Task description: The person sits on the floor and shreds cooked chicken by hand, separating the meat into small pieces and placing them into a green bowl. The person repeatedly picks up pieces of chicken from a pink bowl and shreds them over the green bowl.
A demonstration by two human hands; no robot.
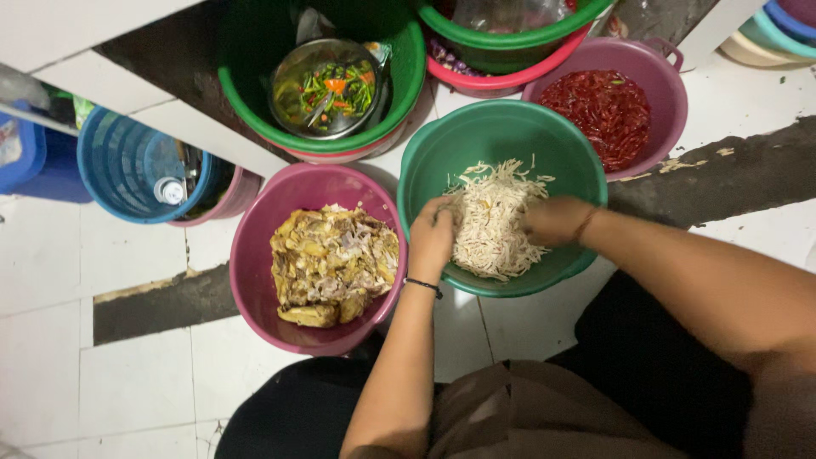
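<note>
Both the left hand [431,240] and right hand [554,221] pinch into soft, light pale shredded meat [491,225], loosely closed, in the round green plastic basin [433,153] beneath them.

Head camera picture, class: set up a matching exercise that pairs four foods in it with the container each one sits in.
Foods:
1. shredded pale meat
2. cooked chicken pieces
3. red chillies
4. chopped green and orange vegetables

Containers:
A. metal bowl inside a green tub
B. green tub under both hands
C. purple tub with a handle, far right
D. purple tub beside the left hand

Pairs: 1-B, 2-D, 3-C, 4-A. The right hand also rests in the shredded meat.
</note>
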